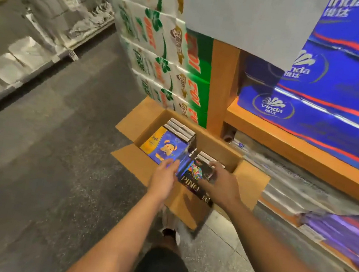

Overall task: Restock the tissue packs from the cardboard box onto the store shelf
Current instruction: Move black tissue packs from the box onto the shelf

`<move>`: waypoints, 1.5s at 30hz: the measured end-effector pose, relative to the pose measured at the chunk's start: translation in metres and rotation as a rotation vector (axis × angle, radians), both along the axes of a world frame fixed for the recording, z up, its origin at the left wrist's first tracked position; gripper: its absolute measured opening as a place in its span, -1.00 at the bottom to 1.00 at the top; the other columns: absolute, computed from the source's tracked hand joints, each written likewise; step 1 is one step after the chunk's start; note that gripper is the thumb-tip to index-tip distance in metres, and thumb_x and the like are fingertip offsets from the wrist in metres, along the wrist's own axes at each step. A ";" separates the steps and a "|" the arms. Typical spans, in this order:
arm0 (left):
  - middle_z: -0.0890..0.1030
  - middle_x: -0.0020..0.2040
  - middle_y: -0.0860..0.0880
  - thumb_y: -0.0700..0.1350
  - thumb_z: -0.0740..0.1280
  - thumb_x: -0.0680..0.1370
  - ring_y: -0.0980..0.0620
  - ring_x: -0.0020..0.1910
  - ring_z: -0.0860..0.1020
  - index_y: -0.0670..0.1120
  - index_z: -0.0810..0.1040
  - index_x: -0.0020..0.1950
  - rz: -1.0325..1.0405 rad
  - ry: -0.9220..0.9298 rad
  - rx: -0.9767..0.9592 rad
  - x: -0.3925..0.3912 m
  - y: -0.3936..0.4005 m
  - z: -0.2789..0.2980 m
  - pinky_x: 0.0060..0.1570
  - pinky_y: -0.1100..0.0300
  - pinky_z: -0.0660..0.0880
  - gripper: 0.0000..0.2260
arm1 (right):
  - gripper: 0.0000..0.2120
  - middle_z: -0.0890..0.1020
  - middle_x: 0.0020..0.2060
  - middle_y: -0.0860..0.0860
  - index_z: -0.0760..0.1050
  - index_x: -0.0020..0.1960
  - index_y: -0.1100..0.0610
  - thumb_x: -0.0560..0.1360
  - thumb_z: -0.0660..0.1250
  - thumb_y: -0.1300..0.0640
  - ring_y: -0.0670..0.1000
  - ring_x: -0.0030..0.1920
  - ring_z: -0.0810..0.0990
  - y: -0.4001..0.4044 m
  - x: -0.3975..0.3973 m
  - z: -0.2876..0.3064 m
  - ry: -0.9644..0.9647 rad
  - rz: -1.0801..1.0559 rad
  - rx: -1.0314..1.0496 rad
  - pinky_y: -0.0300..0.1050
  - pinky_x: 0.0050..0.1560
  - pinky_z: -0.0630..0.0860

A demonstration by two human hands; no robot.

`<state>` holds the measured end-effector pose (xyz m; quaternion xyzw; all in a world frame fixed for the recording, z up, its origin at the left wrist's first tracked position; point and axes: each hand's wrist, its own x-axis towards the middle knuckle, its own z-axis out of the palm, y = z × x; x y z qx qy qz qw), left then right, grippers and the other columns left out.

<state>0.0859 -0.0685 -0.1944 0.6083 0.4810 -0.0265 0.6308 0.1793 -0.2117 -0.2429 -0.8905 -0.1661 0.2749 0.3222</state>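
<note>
— What are you wearing, seen from your head camera?
— Your forearms are bare to the elbow, no sleeves. At six o'clock you wear black shorts (163,270); above them, a white shoe (169,231), blurred.

Left fingertips (171,163) blurred — black pack (193,178) partly hidden (right hand (220,182)).
</note>
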 end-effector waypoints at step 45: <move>0.55 -0.11 0.02 0.00 0.56 0.37 0.00 -0.13 0.53 -0.03 0.39 -0.02 -0.056 0.073 0.436 0.141 0.194 -0.114 -0.01 0.09 0.45 -0.61 | -0.27 0.58 0.29 0.06 0.38 0.44 0.06 0.35 0.55 -0.06 0.11 0.29 0.53 0.101 0.085 -0.156 0.146 -0.212 -0.157 0.00 0.28 0.47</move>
